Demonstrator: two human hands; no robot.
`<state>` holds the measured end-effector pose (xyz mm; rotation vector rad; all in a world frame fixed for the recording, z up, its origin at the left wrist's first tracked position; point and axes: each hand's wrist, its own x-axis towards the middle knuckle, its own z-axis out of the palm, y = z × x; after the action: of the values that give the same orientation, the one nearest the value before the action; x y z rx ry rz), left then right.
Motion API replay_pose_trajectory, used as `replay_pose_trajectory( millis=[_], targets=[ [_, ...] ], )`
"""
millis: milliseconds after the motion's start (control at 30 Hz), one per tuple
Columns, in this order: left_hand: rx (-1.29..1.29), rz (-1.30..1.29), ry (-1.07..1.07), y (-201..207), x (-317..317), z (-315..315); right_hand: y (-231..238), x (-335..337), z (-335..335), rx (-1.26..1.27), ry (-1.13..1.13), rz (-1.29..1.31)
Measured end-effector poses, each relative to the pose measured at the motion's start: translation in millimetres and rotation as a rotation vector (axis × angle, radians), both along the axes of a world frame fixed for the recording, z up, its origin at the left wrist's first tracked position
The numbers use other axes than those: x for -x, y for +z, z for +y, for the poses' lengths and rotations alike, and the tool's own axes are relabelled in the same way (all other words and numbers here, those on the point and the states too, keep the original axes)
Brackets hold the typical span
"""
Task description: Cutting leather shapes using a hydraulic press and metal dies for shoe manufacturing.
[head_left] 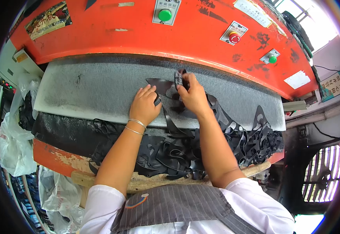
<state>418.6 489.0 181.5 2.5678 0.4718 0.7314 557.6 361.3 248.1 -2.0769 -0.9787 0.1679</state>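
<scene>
My right hand is closed on a narrow dark cutting die with a speckled, worn side, held upright over the grey cutting board. Beneath and beside it lies a black sheet, pointed at its left end and cut into thin strips lower down. My left hand rests at the sheet's left part, its fingertips close to the edge. By its thumb a small dark piece shows, seemingly gripped; its full shape is hidden by the hand.
A heap of black offcuts lies along the near side of the board. Behind it spans an orange press beam with green buttons and a red button. Clear plastic bags hang at the left.
</scene>
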Motion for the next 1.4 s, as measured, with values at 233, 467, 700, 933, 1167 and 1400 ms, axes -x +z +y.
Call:
replay_pose_trajectory(
  millis=[233,467,700,933,1167,1400],
  targets=[
    [0.019,-0.082,0.024,-6,4,-1,-29,-29,33,0.145,0.522,-0.278],
    [0.021,-0.038,0.045,5,1,-4,-38,-45,22,0.065,0.512,-0.181],
    [0.044,-0.064,0.046,5,-9,-5,-34,-52,16,0.012,0.502,-0.256],
    [0.547,-0.100,0.235,72,0,-8,56,-36,-75,-0.202,-0.054,-0.266],
    [-0.331,-0.530,0.003,187,-36,-9,127,-177,-165,-0.719,-0.888,-0.689],
    [0.080,-0.126,-0.075,153,60,-48,91,-140,-211,-0.506,-0.637,-0.551]
  ],
)
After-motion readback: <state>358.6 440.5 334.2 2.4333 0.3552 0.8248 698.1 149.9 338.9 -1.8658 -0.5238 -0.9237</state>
